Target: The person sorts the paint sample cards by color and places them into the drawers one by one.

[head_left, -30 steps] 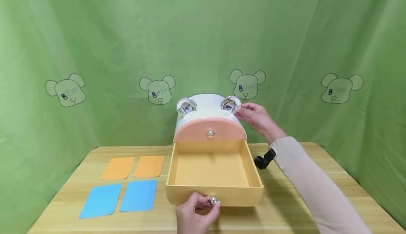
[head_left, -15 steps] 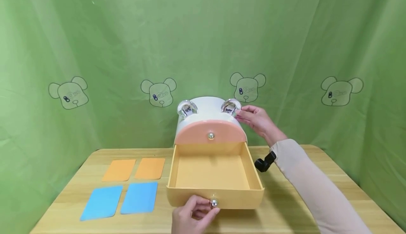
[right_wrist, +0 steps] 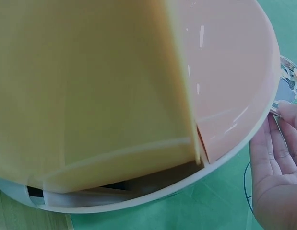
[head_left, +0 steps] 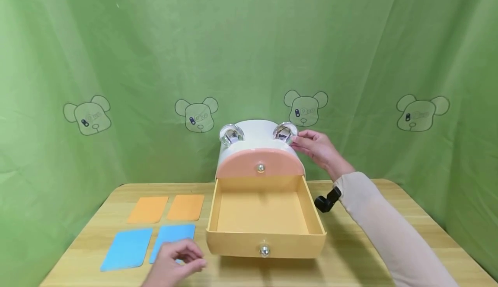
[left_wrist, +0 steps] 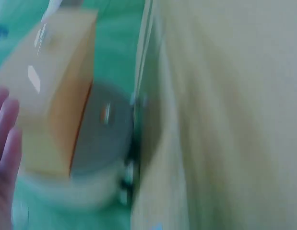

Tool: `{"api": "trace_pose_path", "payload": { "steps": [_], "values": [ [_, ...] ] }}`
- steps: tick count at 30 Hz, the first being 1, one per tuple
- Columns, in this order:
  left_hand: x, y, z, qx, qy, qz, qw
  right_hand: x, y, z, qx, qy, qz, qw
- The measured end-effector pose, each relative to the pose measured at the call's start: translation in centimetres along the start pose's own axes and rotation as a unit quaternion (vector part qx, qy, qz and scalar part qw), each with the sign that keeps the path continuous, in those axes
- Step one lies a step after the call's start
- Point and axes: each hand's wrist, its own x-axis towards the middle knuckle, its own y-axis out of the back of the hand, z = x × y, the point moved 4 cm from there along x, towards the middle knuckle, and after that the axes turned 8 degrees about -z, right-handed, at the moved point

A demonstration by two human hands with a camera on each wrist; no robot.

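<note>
A white storage box with two shiny silver ears has a pink upper drawer, pushed in. Its yellow lower drawer is pulled far out, with bare floor showing inside and a silver knob in front. My right hand pinches the right silver ear, thumb in front and fingers behind; the right wrist view shows this hand beside the pink front. Off the knob, my left hand hovers with loosely bent fingers over a blue card. The left wrist view is blurred.
Left of the box lie another blue card and two orange cards on the wooden table. A black wrist camera hangs beside the drawer's right side. Green curtains enclose the table at the back and sides.
My left hand has let go of the lower drawer's knob and moved left to the blue card. My right hand stays at the ear, and the drawer remains pulled out.
</note>
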Motion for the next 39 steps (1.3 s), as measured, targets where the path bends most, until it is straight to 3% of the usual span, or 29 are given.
{"api": "trace_pose_path", "payload": {
  "steps": [2,5,11,15,18,24,28,33,36,39],
  "values": [
    [-1.1,2.3,-1.0,-0.021,0.045,-0.032,0.9983,-0.1,0.1,0.1,-0.005,0.0,0.001,1.0],
    [-3.2,5.7,-2.8,-0.054,0.106,-0.083,0.9894,-0.2,0.1,0.1,-0.009,0.006,0.004,1.0],
    [-8.4,11.7,-5.9,-0.146,0.143,-0.167,0.9645,-0.1,-0.1,0.2,-0.011,0.012,0.006,1.0],
    [-11.0,14.5,-6.8,-0.206,0.184,-0.18,0.944,0.1,-0.2,0.3,-0.01,0.009,0.013,1.0],
    [-11.8,16.1,-6.9,-0.237,0.189,-0.173,0.9373,0.1,-0.3,0.2,-0.006,0.014,0.014,1.0],
    [-12.7,17.9,-7.6,-0.211,0.136,-0.173,0.9524,-0.1,0.1,0.4,-0.015,0.009,0.024,1.0],
    [-13.1,19.1,-8.4,-0.173,0.128,-0.167,0.9622,0.0,0.0,0.1,-0.028,0.007,0.026,0.999],
    [-13.3,19.9,-9.3,-0.106,0.143,-0.151,0.9724,0.0,0.1,0.2,-0.021,0.014,0.026,0.999],
    [-13.2,20.0,-9.5,-0.077,0.176,-0.141,0.9712,0.0,0.1,0.3,-0.021,0.013,0.026,0.999],
    [-13.3,20.0,-9.5,-0.005,0.209,-0.123,0.97,0.0,0.1,0.4,-0.023,0.017,0.025,0.999]
  ]
}}
